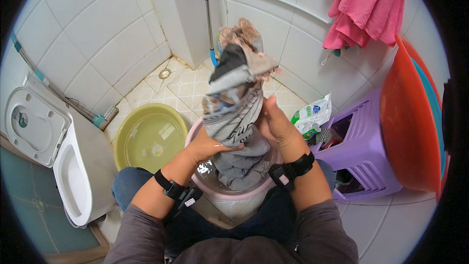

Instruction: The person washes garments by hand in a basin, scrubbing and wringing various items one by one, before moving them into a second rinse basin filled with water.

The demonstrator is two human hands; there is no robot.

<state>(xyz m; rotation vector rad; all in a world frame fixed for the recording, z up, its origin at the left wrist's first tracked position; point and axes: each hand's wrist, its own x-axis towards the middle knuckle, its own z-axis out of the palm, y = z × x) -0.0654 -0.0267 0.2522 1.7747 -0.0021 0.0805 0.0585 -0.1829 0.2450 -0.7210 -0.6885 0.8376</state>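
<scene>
Both my left hand (210, 145) and my right hand (271, 122) are closed on a twisted bundle of wet clothes (232, 102), with grey, black, striped and pale pink fabric and dark lettering. The bundle is held upright over a pink basin (192, 180), and its lower grey part hangs down into the water there. My left fingers are partly hidden by the fabric, as are those of my right hand, whose thumb points up.
Around me are a yellow-green basin (128, 137) of water, a white toilet (73, 176) with raised seat, poles (209, 24), a white package (311, 112), a purple stool (366, 156), red and blue basins (405, 117) leaning on the wall, and hanging pink towels (361, 10).
</scene>
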